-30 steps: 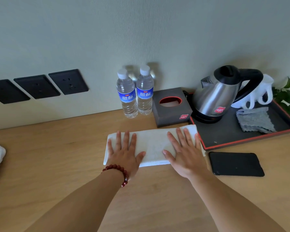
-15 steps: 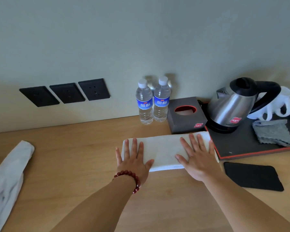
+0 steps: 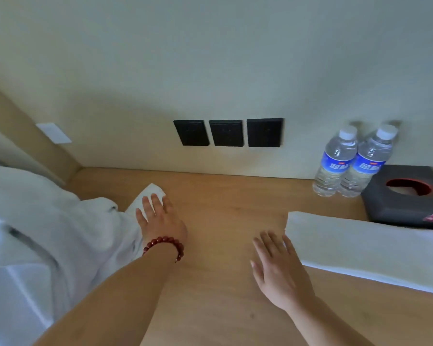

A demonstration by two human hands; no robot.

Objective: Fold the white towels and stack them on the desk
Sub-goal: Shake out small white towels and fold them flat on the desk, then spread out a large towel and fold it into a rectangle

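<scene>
a folded towel (image 3: 368, 248) lies flat on the desk (image 3: 223, 211) at the right, a long white slab with its near edge running toward the right edge of the view. its far right corner sits just beside a dark tissue box (image 3: 405, 196), which has a red-rimmed opening on top.

the right hand (image 3: 280, 268) hovers low over or rests on the bare wood just left of the folded towel, fingers straight and slightly spread, holding nothing. its fingertips come close to the towel's left end; whether they touch it cannot be told.

at the left, an unfolded towel (image 3: 125, 221) spills onto the desk from a heap of white cloth (image 3: 35, 233) that fills the lower left of the view. one corner of this towel points away toward the wall. the left hand (image 3: 160, 218) lies on that corner with fingers laid over the fabric, fairly straight; the thumb is hidden, so a pinch cannot be confirmed. a bracelet (image 3: 165, 245) of dark red beads circles that wrist.

behind the tissue box, two water bottles (image 3: 353, 161) stand upright side by side against the wall, touching or nearly so, with blue labels and white caps. three black sockets (image 3: 226, 133) sit in a row on the wall above the desk's middle. a small white plate (image 3: 53, 133) is fixed to the side panel at the far left.
</scene>
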